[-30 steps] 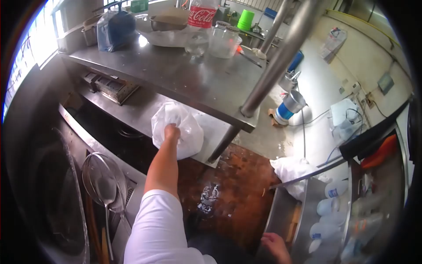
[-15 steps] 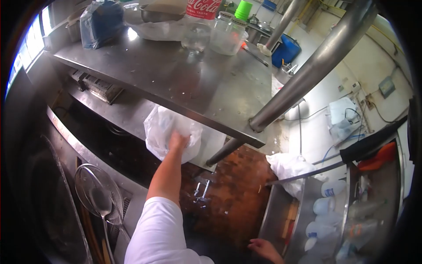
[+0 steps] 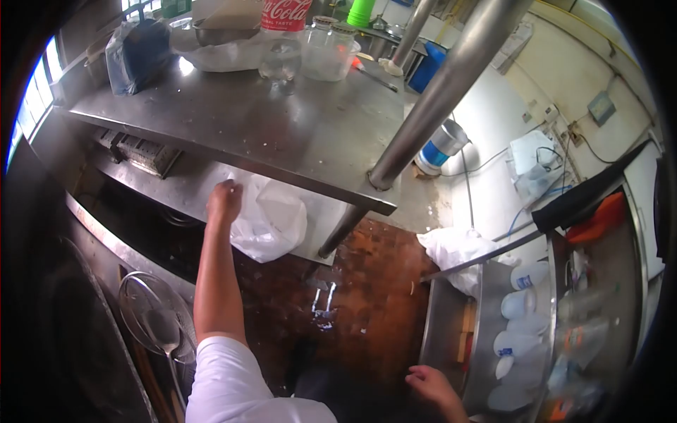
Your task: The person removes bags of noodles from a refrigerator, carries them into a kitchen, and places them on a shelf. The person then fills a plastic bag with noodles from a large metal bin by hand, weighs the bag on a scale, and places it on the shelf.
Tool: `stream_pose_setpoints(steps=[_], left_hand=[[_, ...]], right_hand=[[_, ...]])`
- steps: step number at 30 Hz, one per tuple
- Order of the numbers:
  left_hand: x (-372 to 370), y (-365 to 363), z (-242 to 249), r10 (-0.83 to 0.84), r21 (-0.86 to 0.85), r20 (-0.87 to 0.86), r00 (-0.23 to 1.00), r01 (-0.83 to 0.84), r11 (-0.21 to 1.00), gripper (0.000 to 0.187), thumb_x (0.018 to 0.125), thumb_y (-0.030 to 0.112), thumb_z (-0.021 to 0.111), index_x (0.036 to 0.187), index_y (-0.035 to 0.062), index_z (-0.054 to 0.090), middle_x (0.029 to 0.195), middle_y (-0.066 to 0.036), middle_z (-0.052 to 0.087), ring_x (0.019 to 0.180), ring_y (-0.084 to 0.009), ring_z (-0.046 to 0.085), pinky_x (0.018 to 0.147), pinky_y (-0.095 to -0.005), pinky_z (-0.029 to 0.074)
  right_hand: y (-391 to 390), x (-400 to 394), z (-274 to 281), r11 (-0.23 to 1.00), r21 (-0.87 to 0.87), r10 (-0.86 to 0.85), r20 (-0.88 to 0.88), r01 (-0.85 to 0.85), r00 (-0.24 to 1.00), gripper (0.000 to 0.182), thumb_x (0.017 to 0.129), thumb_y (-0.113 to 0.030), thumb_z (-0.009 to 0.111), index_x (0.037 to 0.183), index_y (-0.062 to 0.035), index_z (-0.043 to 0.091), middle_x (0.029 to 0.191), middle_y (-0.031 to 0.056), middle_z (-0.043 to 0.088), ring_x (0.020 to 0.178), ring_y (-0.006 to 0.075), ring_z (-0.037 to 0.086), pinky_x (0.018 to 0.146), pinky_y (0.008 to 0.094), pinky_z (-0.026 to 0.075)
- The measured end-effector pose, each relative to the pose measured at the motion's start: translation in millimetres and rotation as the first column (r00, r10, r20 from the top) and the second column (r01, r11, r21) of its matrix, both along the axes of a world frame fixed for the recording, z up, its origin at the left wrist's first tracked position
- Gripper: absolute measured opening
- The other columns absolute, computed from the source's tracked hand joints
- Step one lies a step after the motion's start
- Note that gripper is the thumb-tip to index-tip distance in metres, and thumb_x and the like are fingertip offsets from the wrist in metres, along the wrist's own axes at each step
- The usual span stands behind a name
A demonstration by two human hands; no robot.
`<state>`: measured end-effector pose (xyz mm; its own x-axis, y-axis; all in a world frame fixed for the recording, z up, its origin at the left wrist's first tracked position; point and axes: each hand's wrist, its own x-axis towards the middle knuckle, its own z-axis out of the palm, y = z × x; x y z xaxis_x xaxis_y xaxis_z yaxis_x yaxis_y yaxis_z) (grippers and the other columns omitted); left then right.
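Note:
A white plastic bag (image 3: 271, 222) sits slumped on the lower metal shelf (image 3: 326, 222), under the edge of the steel table (image 3: 296, 120). My left hand (image 3: 225, 200) is closed at the bag's upper left edge, its fingers pinched on the plastic. What lies inside the bag cannot be made out. My right hand (image 3: 431, 388) hangs low at the right, above the floor and beside the metal rack. Its fingers are loosely bent and partly apart, with nothing seen in them.
On the table stand a Coca-Cola bottle (image 3: 281, 53), clear plastic jars (image 3: 324, 56) and a blue wrapped bundle (image 3: 137, 56). A thick metal post (image 3: 451, 92) rises at the table's corner. Strainers (image 3: 159, 317) lie lower left. At right, a rack holds several plastic containers (image 3: 518, 307).
My left hand has moved left and slightly up, from the bag's middle to its upper left edge. The camera view has shifted a little. My right hand stays low at the right.

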<state>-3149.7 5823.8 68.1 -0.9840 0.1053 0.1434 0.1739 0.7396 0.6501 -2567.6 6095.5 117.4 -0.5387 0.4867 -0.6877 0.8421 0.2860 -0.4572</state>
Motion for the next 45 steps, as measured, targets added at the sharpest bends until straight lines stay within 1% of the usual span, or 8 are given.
stream_pose_setpoints(steps=[3, 7, 21, 27, 29, 35, 37, 45], left_hand=[[13.7, -25.8, 6.2, -0.179, 0.878, 0.243, 0.953, -0.138, 0.459, 0.037, 0.086, 0.031, 0.062, 0.103, -0.0011, 0.063, 0.102, -0.016, 0.067, 0.092, -0.0308, 0.066, 0.08, -0.0395, 0.051], [113.2, -18.5, 60.3, -0.622, 0.904, 0.191, 0.759, -0.383, -0.19, 0.028, 0.091, 0.016, 0.058, 0.113, -0.0015, 0.059, 0.102, -0.013, 0.065, 0.091, -0.0228, 0.065, 0.083, -0.0358, 0.053], [446.9, 178.0, 93.6, -0.915, 0.995, 0.025, -0.404, -0.082, 0.063, 0.059, 0.082, 0.028, 0.07, 0.128, -0.0012, 0.049, 0.115, -0.012, 0.062, 0.099, -0.0223, 0.062, 0.088, -0.0375, 0.051], [620.7, 199.5, 0.0, -0.86, 0.984, 0.126, -0.495, -0.045, 0.17, 0.047, 0.094, 0.028, 0.055, 0.129, -0.0017, 0.047, 0.116, -0.019, 0.057, 0.101, -0.0298, 0.059, 0.091, -0.0441, 0.048], [685.2, 158.1, 8.8, -0.986, 0.661, 0.108, 0.13, 0.732, 0.168, 0.055, 0.086, 0.02, 0.066, 0.133, 0.0009, 0.045, 0.119, -0.013, 0.056, 0.106, -0.0274, 0.055, 0.094, -0.0406, 0.045], [702.3, 142.7, 70.1, -0.93, 0.601, -0.013, -0.368, 0.74, -0.301, 0.08, 0.079, 0.035, 0.075, 0.142, 0.0049, 0.036, 0.142, -0.012, 0.042, 0.133, -0.0263, 0.038, 0.11, -0.0442, 0.029], [719.8, 147.9, 106.3, -0.884, 0.917, 0.369, -0.287, -0.042, 0.396, 0.053, 0.096, 0.04, 0.05, 0.132, 0.0002, 0.046, 0.126, -0.014, 0.058, 0.116, -0.0311, 0.055, 0.097, -0.0456, 0.045], [721.0, 206.9, 69.8, -0.767, 0.822, 0.4, -0.502, -0.174, 0.543, 0.044, 0.099, 0.034, 0.044, 0.128, 0.0013, 0.048, 0.119, -0.017, 0.061, 0.106, -0.0303, 0.061, 0.086, -0.0461, 0.051]], right_hand=[[-3.2, -2.8, 4.0, 0.998, 0.024, 0.058, -0.075, -0.056, 0.995, 0.048, 0.084, -0.036, 0.069, 0.118, -0.002, 0.062, 0.097, 0.0111, 0.07, 0.089, 0.0193, 0.066, 0.081, 0.0305, 0.051], [-8.1, -13.1, 11.4, 0.999, 0.007, 0.047, -0.213, -0.046, 0.976, 0.042, 0.086, -0.025, 0.07, 0.119, -0.0001, 0.061, 0.099, 0.0066, 0.069, 0.091, 0.0111, 0.063, 0.081, 0.0265, 0.05], [-48.4, 67.7, 73.4, 0.805, -0.565, -0.55, -0.598, 0.181, 0.583, 0.03, 0.092, -0.023, 0.064, 0.113, -0.0034, 0.057, 0.093, 0.005, 0.065, 0.083, 0.0123, 0.061, 0.075, 0.0255, 0.047], [-65.5, 227.9, 68.3, 0.59, -0.56, -0.728, -0.681, 0.582, 0.082, 0.017, 0.093, -0.023, 0.061, 0.089, -0.0069, 0.056, 0.069, 0.0005, 0.057, 0.065, 0.0109, 0.058, 0.062, 0.0245, 0.045], [-73.1, 266.1, 63.9, 0.51, -0.56, -0.742, -0.67, 0.653, 0.006, 0.019, 0.094, -0.024, 0.06, 0.087, -0.0073, 0.055, 0.069, 0.0008, 0.058, 0.065, 0.0103, 0.057, 0.061, 0.0239, 0.044], [-83.2, 318.4, 44.4, 0.407, -0.522, -0.694, -0.71, 0.75, -0.118, 0.019, 0.093, -0.025, 0.063, 0.087, -0.0073, 0.056, 0.071, 0.002, 0.06, 0.065, 0.0094, 0.057, 0.061, 0.0228, 0.043], [-83.6, 330.1, 37.2, 0.476, -0.479, -0.672, -0.739, 0.738, -0.046, 0.021, 0.091, -0.022, 0.065, 0.095, -0.0047, 0.055, 0.077, 0.0036, 0.063, 0.067, 0.0101, 0.058, 0.063, 0.0235, 0.046], [-99.9, 343.7, 69.2, 0.446, 0.306, -0.457, -0.73, 0.841, 0.508, 0.07, 0.078, -0.02, 0.073, 0.139, -0.0077, 0.04, 0.099, 0.0115, 0.065, 0.082, 0.0233, 0.065, 0.072, 0.0355, 0.052]])
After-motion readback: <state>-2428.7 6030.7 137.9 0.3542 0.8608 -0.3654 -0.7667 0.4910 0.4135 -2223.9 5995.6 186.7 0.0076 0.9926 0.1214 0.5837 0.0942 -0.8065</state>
